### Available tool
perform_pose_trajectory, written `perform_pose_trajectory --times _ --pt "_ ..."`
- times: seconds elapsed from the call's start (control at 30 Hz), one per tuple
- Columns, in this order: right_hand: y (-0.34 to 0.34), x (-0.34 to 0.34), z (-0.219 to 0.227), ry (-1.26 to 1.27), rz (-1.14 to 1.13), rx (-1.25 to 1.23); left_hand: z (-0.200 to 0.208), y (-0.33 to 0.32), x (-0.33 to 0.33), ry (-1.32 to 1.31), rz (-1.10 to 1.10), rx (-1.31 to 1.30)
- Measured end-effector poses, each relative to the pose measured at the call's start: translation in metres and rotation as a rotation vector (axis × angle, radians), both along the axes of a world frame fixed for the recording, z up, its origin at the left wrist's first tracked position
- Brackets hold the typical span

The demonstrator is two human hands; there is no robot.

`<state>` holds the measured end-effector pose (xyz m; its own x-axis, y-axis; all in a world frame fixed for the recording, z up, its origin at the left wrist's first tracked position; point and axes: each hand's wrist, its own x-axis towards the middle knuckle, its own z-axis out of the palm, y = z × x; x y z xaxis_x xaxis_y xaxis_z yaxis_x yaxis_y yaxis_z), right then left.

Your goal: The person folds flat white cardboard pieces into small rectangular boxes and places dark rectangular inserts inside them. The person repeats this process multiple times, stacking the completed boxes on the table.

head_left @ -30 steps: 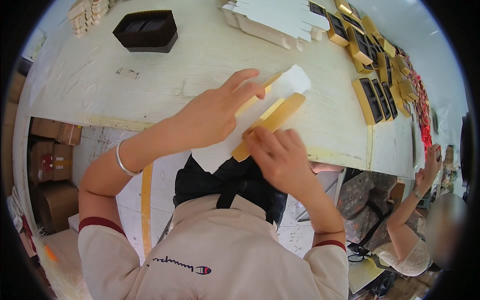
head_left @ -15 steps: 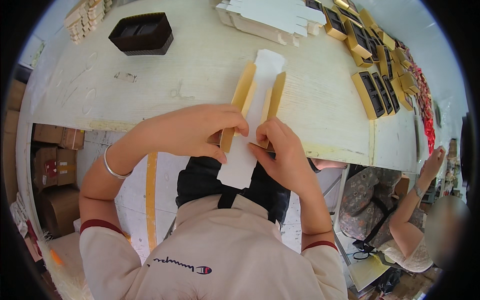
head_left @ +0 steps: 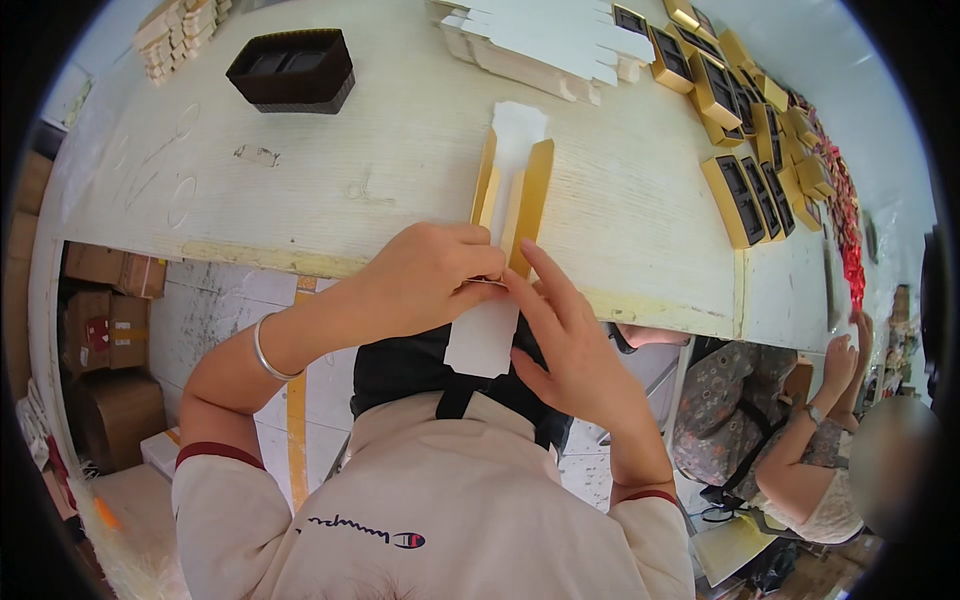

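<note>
A partly folded paper box (head_left: 531,205), gold outside and white inside, reaches from the table's near edge out over my lap. Its two long side walls stand up, and a white end panel (head_left: 484,335) hangs toward me. My left hand (head_left: 435,272) is closed, pinching a small end flap across the box's near end. Fingers apart, my right hand (head_left: 572,345) rests against the right wall and that flap, its fingertips close to the left hand's. The palm side of my left hand is hidden.
A stack of flat white box blanks (head_left: 540,45) lies at the far middle. Dark brown plastic trays (head_left: 290,72) stand at the far left. Gold boxes with dark inserts (head_left: 735,200) crowd the right side. A co-worker (head_left: 800,440) sits at the right.
My left hand has moved right, from the left wall to the near end flap. My right hand has loosened its grip and spread its fingers. The side walls stand closer together.
</note>
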<state>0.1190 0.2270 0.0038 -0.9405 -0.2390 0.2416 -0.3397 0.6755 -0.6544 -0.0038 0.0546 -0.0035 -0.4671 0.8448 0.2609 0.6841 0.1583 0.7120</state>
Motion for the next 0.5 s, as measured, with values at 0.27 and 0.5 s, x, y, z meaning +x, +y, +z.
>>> perform_pose_trajectory --times 0.27,0.5 --pt "0.007 -0.023 -0.028 0.293 -0.073 -0.195 0.018 -0.007 -0.010 -0.574 -0.142 0.003" --pt "-0.013 -0.027 -0.024 0.142 -0.310 -0.564 -0.012 -0.002 0.001 -0.243 0.004 0.241"
